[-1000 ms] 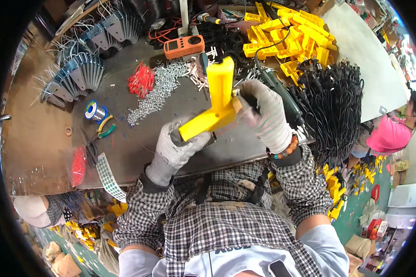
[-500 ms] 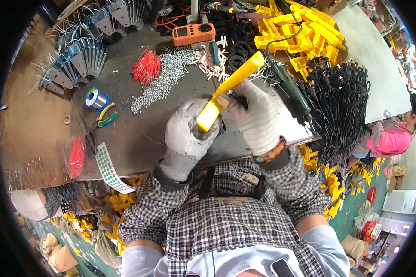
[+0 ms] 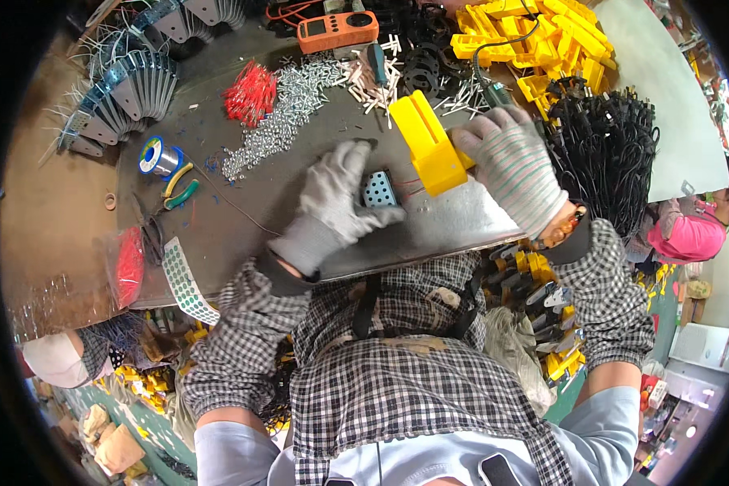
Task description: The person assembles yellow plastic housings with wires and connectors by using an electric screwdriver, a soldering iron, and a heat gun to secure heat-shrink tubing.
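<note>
My right hand (image 3: 517,166), in a striped grey work glove, grips one end of a yellow plastic housing (image 3: 431,150) and holds it tilted above the bench. Its hollow side partly shows. My left hand (image 3: 332,202), gloved too, curves with thumb and fingers apart around a small light-blue block with dark dots (image 3: 378,189). Whether the glove touches the block I cannot tell. Thin red wires (image 3: 411,187) run between the block and the yellow housing.
Silver screws (image 3: 287,109), red parts (image 3: 249,94) and white tubes (image 3: 371,85) lie beyond my hands. An orange meter (image 3: 338,32) stands behind. Yellow housings (image 3: 543,36) and black cables (image 3: 603,146) pile at right. Solder (image 3: 160,157) and pliers (image 3: 178,188) sit left.
My hands have moved apart. The yellow housing went right and turned in my right hand; my left hand let it go and lowered to the blue block, which now shows.
</note>
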### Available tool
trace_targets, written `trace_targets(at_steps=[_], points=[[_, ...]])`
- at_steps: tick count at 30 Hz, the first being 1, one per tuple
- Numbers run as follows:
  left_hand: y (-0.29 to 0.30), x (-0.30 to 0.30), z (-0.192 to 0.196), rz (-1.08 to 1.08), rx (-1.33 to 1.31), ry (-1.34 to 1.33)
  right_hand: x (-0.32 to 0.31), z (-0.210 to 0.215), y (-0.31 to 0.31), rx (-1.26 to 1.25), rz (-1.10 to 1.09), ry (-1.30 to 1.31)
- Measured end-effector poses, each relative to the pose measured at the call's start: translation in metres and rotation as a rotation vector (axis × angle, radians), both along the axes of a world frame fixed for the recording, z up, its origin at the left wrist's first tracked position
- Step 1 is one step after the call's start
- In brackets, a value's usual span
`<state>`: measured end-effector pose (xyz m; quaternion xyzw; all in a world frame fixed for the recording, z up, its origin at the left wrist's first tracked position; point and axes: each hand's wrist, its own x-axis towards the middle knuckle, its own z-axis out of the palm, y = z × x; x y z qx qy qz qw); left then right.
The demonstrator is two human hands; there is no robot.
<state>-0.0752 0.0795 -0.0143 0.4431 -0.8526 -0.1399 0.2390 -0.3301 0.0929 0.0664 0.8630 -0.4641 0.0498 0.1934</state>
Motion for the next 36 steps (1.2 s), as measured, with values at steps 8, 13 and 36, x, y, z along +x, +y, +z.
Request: trace_targets(at_steps=[8,13,36], points=[[0.021,-0.007,-0.002,0.014,0.141,0.009,0.023,-0.034,0.011,0.342,-0.014,-0.023],[0.040,0.002,-0.002,0.011,0.057,-0.017,0.017,-0.042,0.009,0.578,0.044,-0.152],[0.019,-0.025,0.014,-0.171,0.034,-0.120,0.015,-0.029,0.018,0.358,0.153,-0.398]])
